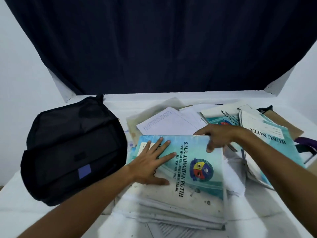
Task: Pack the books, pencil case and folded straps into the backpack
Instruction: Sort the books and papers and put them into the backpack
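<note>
The teal-and-white plastic-covered exercise book point(185, 167), topmost on a rough stack of white papers and books point(171, 213), is pressed flat under the left hand point(151, 162), whose fingers are straight and spread on the cover, gripping nothing. The book's far edge is taken by the right hand point(216, 138), with curled fingers over the edge; thumb placement cannot be told. The long axis of the book is judged to run away from the body, roughly along the left forearm. The black fabric backpack point(72, 148) lies directly outboard of the left hand, just beside its wrist and well apart from the right hand; its opening appears not yet spread. A leftward carry is likely called for, the left hand being nearer. More teal notebooks point(267, 134) lie beyond the right hand. Pencil case and straps are not identified.
</note>
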`<state>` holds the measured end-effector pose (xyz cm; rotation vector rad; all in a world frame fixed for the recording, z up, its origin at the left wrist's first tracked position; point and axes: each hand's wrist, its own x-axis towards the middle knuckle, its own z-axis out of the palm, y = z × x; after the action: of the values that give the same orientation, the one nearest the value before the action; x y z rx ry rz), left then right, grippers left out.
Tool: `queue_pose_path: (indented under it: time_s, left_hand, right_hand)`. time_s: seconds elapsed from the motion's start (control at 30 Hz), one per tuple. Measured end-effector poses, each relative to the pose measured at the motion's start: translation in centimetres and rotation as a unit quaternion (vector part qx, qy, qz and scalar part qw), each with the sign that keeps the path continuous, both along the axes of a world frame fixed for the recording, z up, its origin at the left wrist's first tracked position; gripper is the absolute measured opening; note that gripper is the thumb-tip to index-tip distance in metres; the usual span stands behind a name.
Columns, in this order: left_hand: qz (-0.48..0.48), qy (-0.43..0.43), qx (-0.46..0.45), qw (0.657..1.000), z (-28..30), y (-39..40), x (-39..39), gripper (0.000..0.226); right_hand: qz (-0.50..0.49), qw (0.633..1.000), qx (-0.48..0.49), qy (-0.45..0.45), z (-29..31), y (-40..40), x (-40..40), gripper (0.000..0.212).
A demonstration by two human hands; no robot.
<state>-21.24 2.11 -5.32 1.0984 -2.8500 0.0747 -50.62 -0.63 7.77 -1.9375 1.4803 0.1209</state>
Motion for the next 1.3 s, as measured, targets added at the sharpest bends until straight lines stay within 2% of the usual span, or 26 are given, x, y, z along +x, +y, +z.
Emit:
queue_pose_path:
  time_s: [0.07,0.13,0.23,0.33,0.4,0.47,0.53,0.6,0.7,0.8,0.93,0.97,1.1,1.2,1.3]
  left_hand:
    - [0.01,0.011,0.001,1.0,-0.6,0.3,0.0,0.094]
    - [0.026,0.01,0.011,1.0,-0.7,0.8,0.0,0.094]
    - [0.047,-0.007,0.021,0.999,-0.8,1.6,0.0,0.095]
    - [0.053,0.0,0.024,0.998,0.2,1.5,-0.6,0.092]
    - [0.043,0.027,-0.013,0.999,1.5,0.8,-2.2,0.078]
    - [0.045,0.089,-0.033,0.994,3.1,0.1,-5.2,0.063]
    - [0.04,0.155,0.017,0.987,5.0,-0.1,-9.7,0.051]
    - [0.026,0.231,0.107,0.967,6.6,0.0,-14.5,0.044]
    - [0.046,0.295,0.253,0.92,8.2,0.1,-21.7,0.044]
    - [0.102,0.301,0.341,0.885,7.7,-0.8,-26.8,0.059]
    - [0.164,0.348,0.434,0.815,6.8,-1.4,-29.9,0.07]
    - [0.17,0.354,0.434,0.811,6.7,-1.5,-30.3,0.073]
    - [0.157,0.331,0.41,0.835,5.8,-1.9,-30.6,0.094]
    - [0.151,0.343,0.461,0.804,5.3,-2.1,-30.3,0.1]
    - [0.139,0.334,0.497,0.789,5.9,-2.3,-30.0,0.094]
  right_hand:
    - [0.026,0.988,-0.122,0.09,-0.3,0.4,1.1,0.063]
    - [0.06,0.964,-0.2,0.167,-1.4,0.8,1.7,0.063]
    - [0.064,0.959,-0.193,0.197,-3.1,1.1,1.6,0.064]
    - [0.014,0.974,-0.193,0.119,-4.2,1.4,0.4,0.067]
    - [-0.057,0.975,-0.214,-0.026,-4.1,2.0,-1.0,0.057]
    - [-0.166,0.942,-0.244,-0.159,-3.7,2.9,-3.3,0.039]
    - [-0.293,0.889,-0.277,-0.217,-3.9,3.9,-7.0,0.027]
    - [-0.405,0.841,-0.279,-0.225,-4.8,5.2,-11.3,0.02]
    - [-0.504,0.824,-0.241,-0.095,-7.2,8.1,-18.1,0.027]
    - [-0.551,0.813,-0.181,-0.052,-8.8,10.8,-21.6,0.033]
    - [-0.569,0.805,-0.145,-0.08,-9.7,12.1,-22.4,0.038]
    - [-0.572,0.802,-0.146,-0.094,-9.9,12.1,-22.4,0.042]
    - [-0.573,0.794,-0.121,-0.163,-9.8,12.0,-22.5,0.057]
    - [-0.568,0.763,-0.068,-0.301,-10.1,12.1,-23.5,0.066]
    - [-0.557,0.741,-0.049,-0.373,-10.4,12.3,-23.6,0.066]
